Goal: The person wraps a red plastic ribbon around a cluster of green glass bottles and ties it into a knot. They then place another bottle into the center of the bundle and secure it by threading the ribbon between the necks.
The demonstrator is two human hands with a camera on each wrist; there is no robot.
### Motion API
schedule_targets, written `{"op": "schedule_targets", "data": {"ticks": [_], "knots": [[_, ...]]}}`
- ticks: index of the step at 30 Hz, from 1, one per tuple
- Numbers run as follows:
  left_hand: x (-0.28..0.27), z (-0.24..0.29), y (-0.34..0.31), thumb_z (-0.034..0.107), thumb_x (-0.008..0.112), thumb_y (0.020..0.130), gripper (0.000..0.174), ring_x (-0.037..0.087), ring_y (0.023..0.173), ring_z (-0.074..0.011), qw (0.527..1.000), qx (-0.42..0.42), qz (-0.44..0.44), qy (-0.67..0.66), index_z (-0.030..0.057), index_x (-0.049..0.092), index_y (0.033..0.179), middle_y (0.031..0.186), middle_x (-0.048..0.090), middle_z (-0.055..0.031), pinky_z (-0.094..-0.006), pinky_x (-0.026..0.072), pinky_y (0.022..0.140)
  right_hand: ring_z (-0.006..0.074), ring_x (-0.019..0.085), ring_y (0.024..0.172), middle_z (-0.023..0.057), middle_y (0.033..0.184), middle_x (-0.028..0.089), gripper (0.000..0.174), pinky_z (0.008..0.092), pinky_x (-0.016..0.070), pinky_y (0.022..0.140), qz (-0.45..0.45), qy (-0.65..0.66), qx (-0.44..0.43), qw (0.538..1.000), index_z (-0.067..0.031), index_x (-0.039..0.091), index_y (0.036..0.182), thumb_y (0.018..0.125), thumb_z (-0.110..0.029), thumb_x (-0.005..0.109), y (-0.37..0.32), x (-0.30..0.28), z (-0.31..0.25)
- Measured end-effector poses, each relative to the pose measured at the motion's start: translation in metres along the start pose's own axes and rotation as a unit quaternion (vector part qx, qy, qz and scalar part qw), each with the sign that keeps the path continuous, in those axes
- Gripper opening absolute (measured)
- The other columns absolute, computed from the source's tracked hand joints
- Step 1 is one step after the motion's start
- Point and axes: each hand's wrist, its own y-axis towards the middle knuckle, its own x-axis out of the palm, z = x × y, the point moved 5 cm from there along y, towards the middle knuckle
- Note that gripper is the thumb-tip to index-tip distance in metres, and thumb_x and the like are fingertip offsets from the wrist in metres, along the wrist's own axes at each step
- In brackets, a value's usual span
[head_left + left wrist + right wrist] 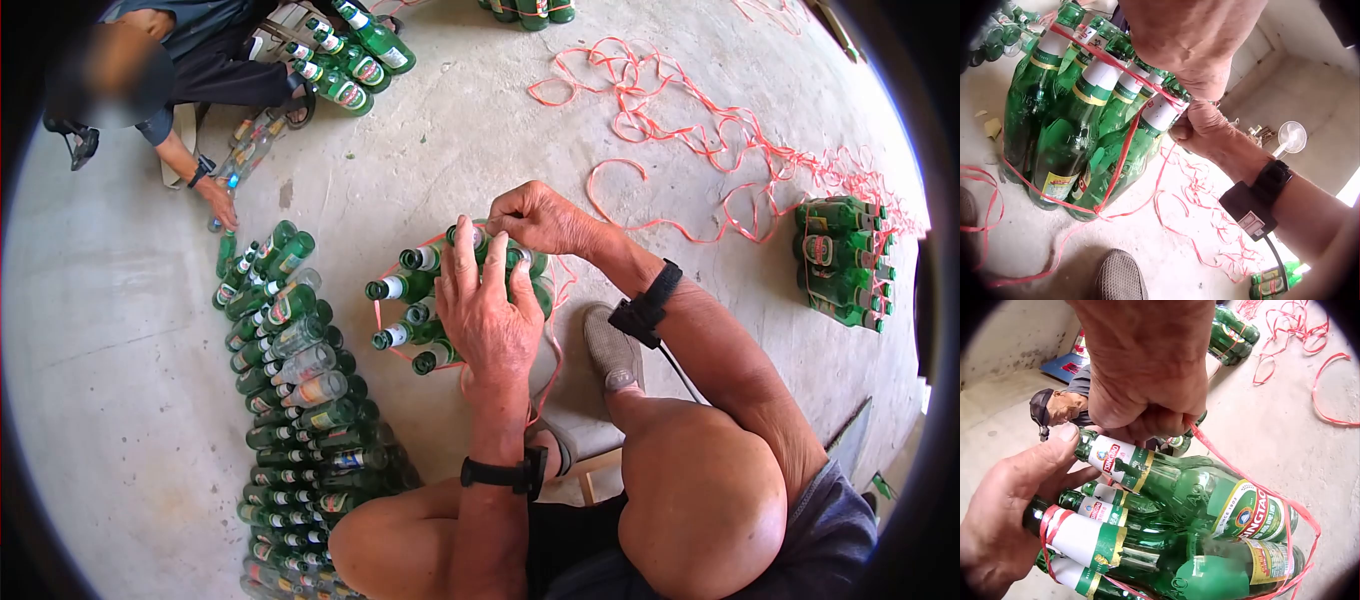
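A bundle of green beer bottles (405,287) stands on the floor before me, looped with red plastic strapping (1229,456). Around the necks and low on the bodies, the strapping (1125,156) crosses in thin bands. My left hand (490,320) rests over the bottle tops with its fingers spread and mostly straight. In the right wrist view its thumb touches the mouth of one bottle (1110,455). My right hand (545,218) is curled at the far side of the bundle and grips the strapping, which runs out of the fist (1147,406). The fingertips there are hidden.
Many bottles (300,390) lie in stacked rows at left. Another person's hand (222,205) reaches to their far end. Standing bottles (350,60) are at the top, a tied bundle (840,260) at right. Loose red strapping (720,140) tangles across the floor. My shoe (612,345) is near.
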Motion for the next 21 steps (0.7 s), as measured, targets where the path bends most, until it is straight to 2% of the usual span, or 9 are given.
{"op": "schedule_targets", "data": {"ticks": [5, 8, 11, 21], "knots": [[0.0014, -0.0018, -0.0001, 0.024, 0.070, 0.096, 0.035, 0.055, 0.139, -0.0414, 1.000, -0.001, 0.003, -0.007, 0.0073, 0.075, 0.127, 0.159, 0.053, -0.0148, -0.0537, 0.0463, 0.113, 0.0108, 0.047, 0.061, 0.0043, 0.060, 0.053, 0.024, 0.0369, 0.0450, 0.058, -0.017, 0.013, 0.012, 1.000, 0.0022, 0.066, 0.076, 0.097, -0.009, 0.067, -0.0014, -0.0012, -0.0059], [0.0002, -0.0012, 0.0000, 0.023, 0.070, 0.096, 0.035, 0.056, 0.138, -0.0414, 1.000, -0.004, 0.001, -0.007, 0.0052, 0.075, 0.125, 0.159, 0.053, -0.0155, -0.0531, 0.0470, 0.113, 0.0065, 0.049, 0.067, -0.0006, 0.065, 0.056, 0.024, 0.0332, 0.0451, 0.060, -0.034, 0.013, 0.035, 0.999, 0.0039, 0.070, 0.083, 0.102, -0.010, 0.068, -0.0040, -0.0021, -0.0028], [-0.0002, -0.0011, -0.0002, 0.023, 0.071, 0.096, 0.034, 0.056, 0.137, -0.0417, 1.000, -0.005, 0.001, -0.015, 0.0034, 0.076, 0.123, 0.158, 0.053, -0.0160, -0.0525, 0.0474, 0.113, 0.0063, 0.049, 0.067, -0.0017, 0.066, 0.057, 0.024, 0.0331, 0.0447, 0.059, -0.030, 0.008, 0.018, 0.999, 0.0040, 0.070, 0.082, 0.102, -0.010, 0.068, -0.0051, -0.0018, -0.0020], [-0.0010, -0.0026, -0.0009, 0.022, 0.071, 0.095, 0.032, 0.057, 0.136, -0.0417, 1.000, 0.000, 0.006, -0.021, 0.0028, 0.076, 0.120, 0.158, 0.053, -0.0162, -0.0506, 0.0494, 0.111, 0.0078, 0.057, 0.070, 0.0027, 0.070, 0.067, 0.021, 0.0323, 0.0504, 0.064, -0.027, -0.012, 0.019, 0.999, 0.0036, 0.074, 0.089, 0.102, -0.011, 0.068, -0.0067, -0.0031, -0.0035]]}}
